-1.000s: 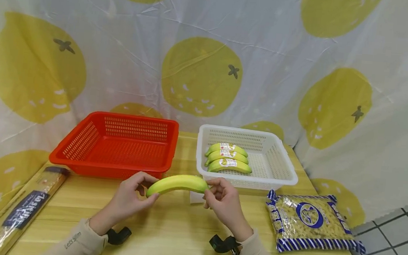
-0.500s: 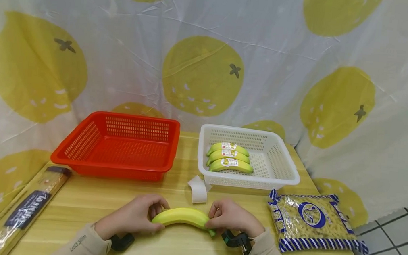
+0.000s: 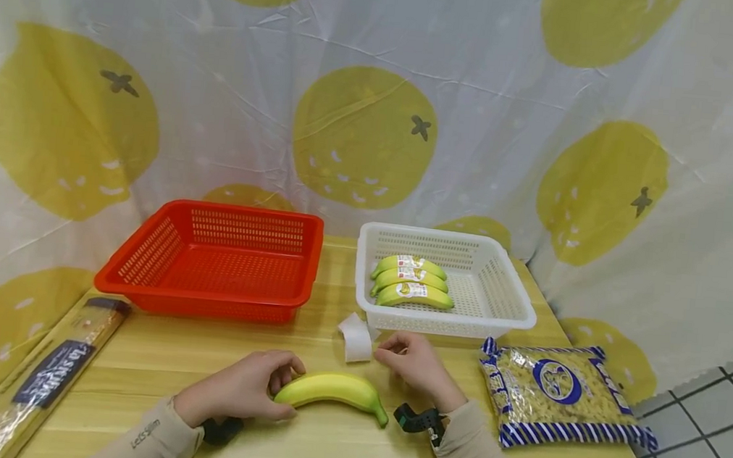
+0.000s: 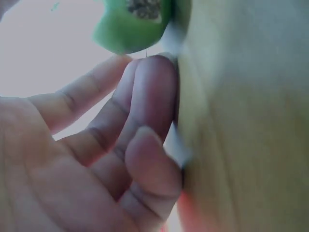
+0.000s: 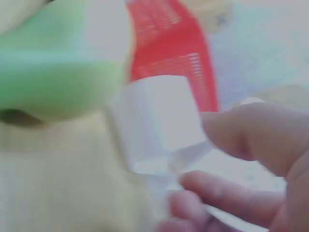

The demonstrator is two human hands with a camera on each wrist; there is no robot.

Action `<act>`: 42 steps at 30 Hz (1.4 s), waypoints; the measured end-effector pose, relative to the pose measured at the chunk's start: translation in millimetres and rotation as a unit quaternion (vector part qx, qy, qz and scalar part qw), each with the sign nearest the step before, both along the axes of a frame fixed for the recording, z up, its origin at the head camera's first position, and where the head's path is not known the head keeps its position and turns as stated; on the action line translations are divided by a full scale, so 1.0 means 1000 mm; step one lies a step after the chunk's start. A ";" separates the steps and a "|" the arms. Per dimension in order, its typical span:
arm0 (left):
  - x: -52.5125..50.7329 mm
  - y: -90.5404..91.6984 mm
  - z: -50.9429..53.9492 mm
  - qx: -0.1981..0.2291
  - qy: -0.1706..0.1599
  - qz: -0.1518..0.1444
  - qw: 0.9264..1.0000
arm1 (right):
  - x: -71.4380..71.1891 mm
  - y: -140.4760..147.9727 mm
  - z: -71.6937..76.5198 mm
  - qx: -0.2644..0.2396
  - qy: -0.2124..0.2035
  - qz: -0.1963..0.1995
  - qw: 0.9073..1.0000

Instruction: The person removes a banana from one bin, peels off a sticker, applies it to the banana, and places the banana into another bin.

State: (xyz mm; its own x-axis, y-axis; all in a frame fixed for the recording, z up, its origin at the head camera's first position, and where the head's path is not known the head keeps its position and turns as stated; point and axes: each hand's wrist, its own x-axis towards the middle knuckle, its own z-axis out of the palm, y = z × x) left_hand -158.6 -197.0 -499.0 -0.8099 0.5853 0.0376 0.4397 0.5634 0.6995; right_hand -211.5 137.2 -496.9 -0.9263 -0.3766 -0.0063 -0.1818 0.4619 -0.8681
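A yellow-green banana (image 3: 333, 388) without a label lies on the wooden table, curving upward in the head view. My left hand (image 3: 246, 387) holds its left end between thumb and fingers; in the left wrist view the banana's dark-tipped end (image 4: 128, 26) shows above several curled fingers (image 4: 154, 92). My right hand (image 3: 416, 368) is off the banana, beside a curled white paper strip (image 3: 357, 339). Thumb and index finger stand apart near the strip's edge in the right wrist view; whether they touch it cannot be told. The banana's stem end (image 5: 53, 82) is blurred there.
A red basket (image 3: 235, 306) stands at the back left. At the back right, a white basket (image 3: 492, 320) holds three labelled bananas (image 3: 414, 295). A pasta bag (image 3: 561, 395) lies right, a long spaghetti pack (image 3: 55, 376) left. A lemon-print curtain hangs behind.
Both hands have lowered the banana to the table, baring the paper strip. My right hand has let go of the stem end and moved up to the strip; my left hand stays at the banana.
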 end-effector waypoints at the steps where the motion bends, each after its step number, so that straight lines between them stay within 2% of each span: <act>1: -0.001 0.000 0.000 0.002 0.000 0.005 1.000 | -0.003 -0.003 -0.004 0.004 0.013 -0.011 1.000; 7: -0.013 0.006 0.007 0.040 0.023 0.025 0.999 | -0.010 -0.014 -0.015 0.014 0.037 -0.012 0.999; 9: -0.019 0.011 0.012 0.048 0.032 0.021 0.998 | -0.009 -0.016 -0.014 -0.011 0.033 -0.014 0.999; 11: -0.026 0.018 0.017 0.054 0.034 0.016 0.998 | -0.008 -0.017 -0.013 -0.060 0.017 -0.019 0.998; 13: -0.031 0.027 0.021 0.063 0.032 0.009 0.997 | -0.006 -0.019 -0.010 -0.121 -0.001 -0.026 0.992; 17: -0.040 0.045 0.021 0.087 0.033 0.002 0.996 | -0.005 -0.024 -0.008 -0.230 -0.048 -0.044 0.971; 21: -0.044 0.058 0.016 0.111 0.054 0.009 0.992 | -0.002 -0.029 -0.008 -0.283 -0.071 -0.048 0.955; 24: -0.045 0.063 0.012 0.123 0.067 0.031 0.990 | 0.000 -0.032 -0.008 -0.295 -0.072 -0.034 0.952; 26: -0.046 0.065 0.010 0.133 0.066 0.056 0.987 | 0.001 -0.033 -0.009 -0.292 -0.065 -0.021 0.954; 29: -0.047 0.065 0.009 0.162 0.030 0.099 0.981 | 0.002 -0.032 -0.010 -0.278 -0.051 0.000 0.959; 31: -0.049 0.064 0.009 0.197 -0.003 0.119 0.973 | 0.001 -0.032 -0.011 -0.263 -0.048 0.012 0.964; 33: -0.049 0.064 0.010 0.228 -0.034 0.131 0.964 | 0.002 -0.032 -0.010 -0.248 -0.045 0.023 0.968; 36: -0.051 0.063 0.010 0.257 -0.063 0.131 0.955 | 0.005 -0.032 -0.009 -0.238 -0.044 0.028 0.970; 38: -0.052 0.063 0.011 0.260 -0.071 0.124 0.955 | 0.007 -0.033 -0.007 -0.242 -0.033 0.021 0.970; 42: -0.054 0.064 0.010 0.249 -0.076 0.112 0.959 | 0.007 -0.033 -0.007 -0.263 -0.007 -0.004 0.965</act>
State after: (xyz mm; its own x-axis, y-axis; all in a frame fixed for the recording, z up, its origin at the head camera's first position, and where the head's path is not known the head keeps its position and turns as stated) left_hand -212.6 -132.7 -488.6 -0.9311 0.3369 0.1397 0.2194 0.2116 0.9524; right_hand -204.9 103.8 -504.2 -0.9303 -0.3248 0.1707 -0.1664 -0.0413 -0.9852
